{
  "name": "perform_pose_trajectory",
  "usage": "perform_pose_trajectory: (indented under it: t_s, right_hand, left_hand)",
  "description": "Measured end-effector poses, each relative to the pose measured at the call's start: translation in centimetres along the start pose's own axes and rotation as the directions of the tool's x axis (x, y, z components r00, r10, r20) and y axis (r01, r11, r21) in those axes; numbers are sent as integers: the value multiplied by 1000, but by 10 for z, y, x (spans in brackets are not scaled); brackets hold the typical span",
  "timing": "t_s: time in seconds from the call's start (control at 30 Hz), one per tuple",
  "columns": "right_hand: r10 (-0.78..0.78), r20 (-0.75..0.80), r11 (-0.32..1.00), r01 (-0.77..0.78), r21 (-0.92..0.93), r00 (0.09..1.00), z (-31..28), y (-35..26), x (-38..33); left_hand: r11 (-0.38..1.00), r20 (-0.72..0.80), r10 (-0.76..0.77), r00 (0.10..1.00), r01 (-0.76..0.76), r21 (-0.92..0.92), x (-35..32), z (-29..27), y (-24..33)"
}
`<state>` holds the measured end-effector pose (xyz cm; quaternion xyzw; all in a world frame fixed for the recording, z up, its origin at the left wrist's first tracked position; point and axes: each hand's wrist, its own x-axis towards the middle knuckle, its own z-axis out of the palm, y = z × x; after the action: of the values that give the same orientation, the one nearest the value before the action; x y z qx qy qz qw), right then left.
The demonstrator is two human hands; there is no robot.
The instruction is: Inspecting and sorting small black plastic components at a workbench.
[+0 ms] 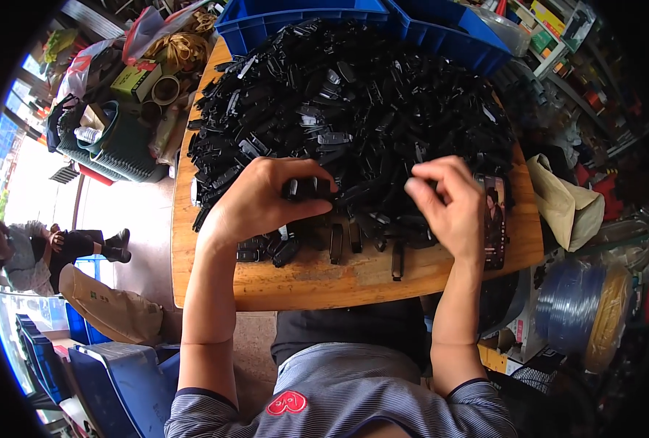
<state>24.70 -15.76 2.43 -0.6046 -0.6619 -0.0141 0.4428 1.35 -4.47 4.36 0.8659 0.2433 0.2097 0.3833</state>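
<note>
At the centre of the frame the left hand [262, 201] clamps its fingers on a small black plastic part [306, 188] at the near edge of the black parts heap [353, 102] on the wooden table [302, 281], while the right hand [448, 201], just right, pinches its fingertips together above the heap, a phone [493, 219] beside it.

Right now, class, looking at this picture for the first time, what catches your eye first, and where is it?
A great heap of small black plastic parts covers most of the wooden table, spilling toward the blue bins at its far edge. At the near side of the heap, the left hand grips a few black pieces, while the right hand pinches its fingertips together beside a phone.
</note>
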Motion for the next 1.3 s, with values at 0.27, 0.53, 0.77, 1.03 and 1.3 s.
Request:
perform_pose_trajectory:
  t_s: [0.27, 0.53, 0.77, 1.03, 1.3]
  right_hand:
    - [-110, 321, 974, 166, -155, 941, 20, -25, -39]
    - [395, 56, 518, -272, 811, 917, -7, -25, -26]
    - [358, 92, 35, -112, 993, 929, 21, -26, -27]
    - [363, 211, 75, -254, 964, 908, 28, -37, -32]
    - [298, 361, 82, -400, 913, 884, 25, -31, -34]
  left_hand:
    - [775, 7, -165, 986, 134, -617, 2, 8, -1]
    - [816, -73, 92, 993, -117, -566, 4, 23, -3]
    - [873, 44, 41, 998, -15, -487, 6, 29, 13]
    - [888, -63, 195, 979, -203, -412, 8, 34, 2]
    - [915, -72, 285, 956, -294, -278, 6, 33, 12]
